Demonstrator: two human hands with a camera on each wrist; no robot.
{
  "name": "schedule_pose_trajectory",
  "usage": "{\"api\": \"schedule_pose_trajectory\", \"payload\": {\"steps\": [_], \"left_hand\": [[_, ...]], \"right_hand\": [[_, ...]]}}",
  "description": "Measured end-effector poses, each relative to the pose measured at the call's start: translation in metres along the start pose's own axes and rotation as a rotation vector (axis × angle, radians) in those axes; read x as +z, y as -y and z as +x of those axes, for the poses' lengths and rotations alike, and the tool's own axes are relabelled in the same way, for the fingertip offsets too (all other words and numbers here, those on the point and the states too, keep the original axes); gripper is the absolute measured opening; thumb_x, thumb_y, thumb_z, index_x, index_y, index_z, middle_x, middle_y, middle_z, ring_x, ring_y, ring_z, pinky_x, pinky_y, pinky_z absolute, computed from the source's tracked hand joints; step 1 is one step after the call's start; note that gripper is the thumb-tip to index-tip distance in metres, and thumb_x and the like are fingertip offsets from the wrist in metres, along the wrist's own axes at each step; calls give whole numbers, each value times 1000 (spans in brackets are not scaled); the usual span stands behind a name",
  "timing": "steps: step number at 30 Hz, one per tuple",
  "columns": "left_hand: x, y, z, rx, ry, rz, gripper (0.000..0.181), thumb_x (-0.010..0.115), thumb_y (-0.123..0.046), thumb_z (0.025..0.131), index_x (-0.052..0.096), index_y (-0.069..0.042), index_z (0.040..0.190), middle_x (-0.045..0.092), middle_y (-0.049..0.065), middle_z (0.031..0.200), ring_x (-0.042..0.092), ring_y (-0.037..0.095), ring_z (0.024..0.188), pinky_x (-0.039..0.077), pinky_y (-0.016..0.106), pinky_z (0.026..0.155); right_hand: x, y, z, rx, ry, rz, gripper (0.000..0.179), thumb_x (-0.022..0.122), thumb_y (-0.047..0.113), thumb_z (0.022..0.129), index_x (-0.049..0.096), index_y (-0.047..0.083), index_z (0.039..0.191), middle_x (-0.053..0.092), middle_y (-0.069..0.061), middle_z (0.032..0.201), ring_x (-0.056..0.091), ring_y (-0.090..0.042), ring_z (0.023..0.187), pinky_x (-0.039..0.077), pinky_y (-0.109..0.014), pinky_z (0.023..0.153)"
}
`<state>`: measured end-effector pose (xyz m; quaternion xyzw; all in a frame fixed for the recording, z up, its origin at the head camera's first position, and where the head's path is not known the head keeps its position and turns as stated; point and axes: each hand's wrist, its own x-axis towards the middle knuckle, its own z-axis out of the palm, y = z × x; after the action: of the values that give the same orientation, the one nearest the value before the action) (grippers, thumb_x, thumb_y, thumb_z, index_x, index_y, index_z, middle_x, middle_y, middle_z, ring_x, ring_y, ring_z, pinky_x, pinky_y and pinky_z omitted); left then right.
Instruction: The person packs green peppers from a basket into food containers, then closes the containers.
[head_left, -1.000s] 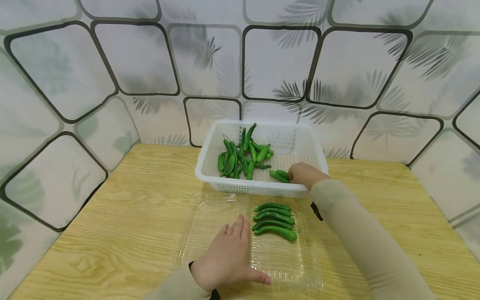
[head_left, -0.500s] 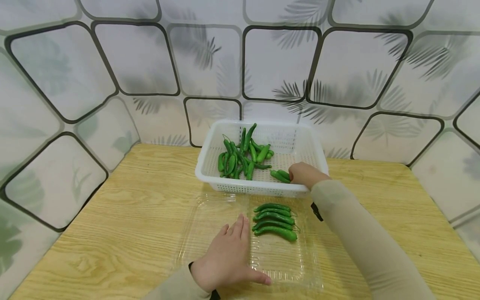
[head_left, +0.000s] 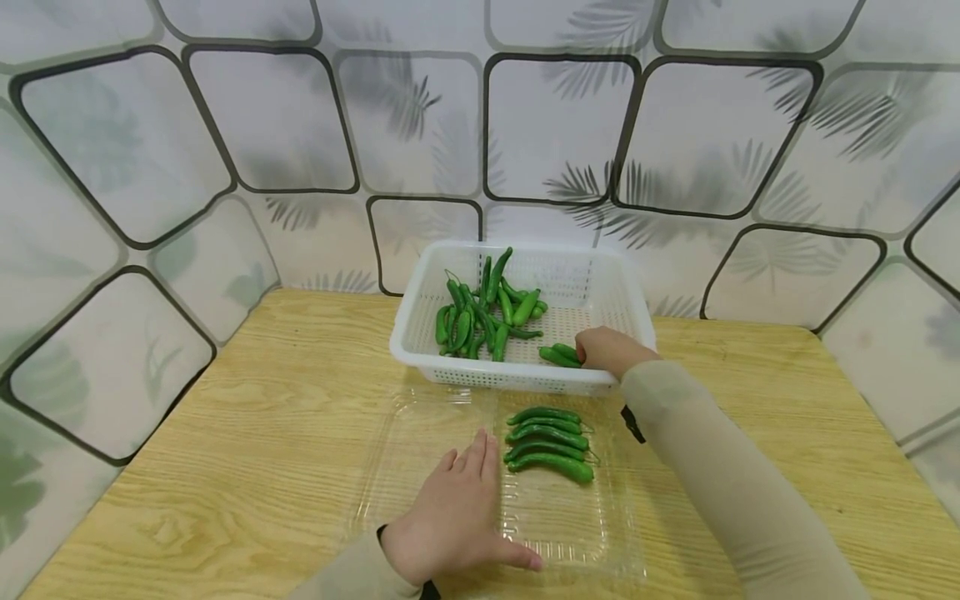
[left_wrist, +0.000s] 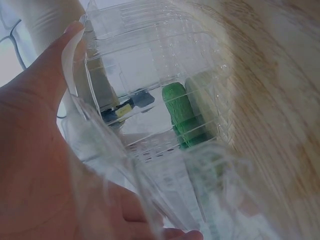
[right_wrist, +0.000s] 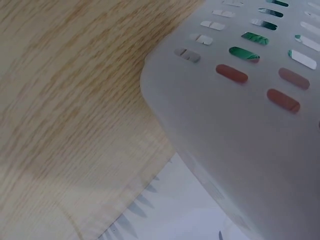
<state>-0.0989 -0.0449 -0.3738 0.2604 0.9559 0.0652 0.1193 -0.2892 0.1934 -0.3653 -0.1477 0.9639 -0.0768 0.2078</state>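
Observation:
My right hand [head_left: 611, 352] reaches into the front right corner of a white plastic basket [head_left: 517, 373] and grips green chili peppers [head_left: 560, 354], whose ends stick out to the left of the curled fingers. Below the basket lies an opened clear plastic clamshell box [head_left: 555, 523]. Several green chili peppers [head_left: 550, 444] lie side by side in its right half. My left hand [head_left: 453, 508] rests along the fold between the halves, fingers straight and thumb spread to the right. The left wrist view shows a pepper [left_wrist: 177, 107] through the clear wall.
A heap of green peppers [head_left: 480, 321] fills the left part of the basket. The wooden table [head_left: 262, 417] meets a patterned backdrop [head_left: 420, 125] behind and at both sides. In the right wrist view the slotted basket wall [right_wrist: 200, 115] blocks most of the hand.
The peppers at my right fingertips shift only very slightly. Both hands, the box and the basket otherwise stay where they were.

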Motion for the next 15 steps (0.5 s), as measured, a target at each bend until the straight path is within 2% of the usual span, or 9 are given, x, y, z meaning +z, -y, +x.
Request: {"api": "schedule_pose_trajectory", "payload": {"steps": [7,12,15], "left_hand": [[0,-1,0,-5,-2,17,130,48,-89,58,26,7,144,24,24,148,28,30,135,30,47,104],[0,-1,0,-4,-2,20,130,47,-89,59,26,7,144,24,24,148,28,30,135,30,47,104],[0,-1,0,-3,-4,21,129,48,-88,59,26,7,143,24,25,148,28,30,135,30,47,104]], "right_hand": [[-2,1,-3,-5,-4,11,4,59,5,90,55,4,90,56,-7,84,49,-22,73,39,-35,66],[-2,2,-5,-4,-23,52,6,58,4,89,52,3,90,52,-8,82,43,-21,71,34,-34,65],[-1,2,-5,-3,-50,65,9,60,6,88,51,4,90,52,-8,82,44,-21,71,35,-34,65]]}}
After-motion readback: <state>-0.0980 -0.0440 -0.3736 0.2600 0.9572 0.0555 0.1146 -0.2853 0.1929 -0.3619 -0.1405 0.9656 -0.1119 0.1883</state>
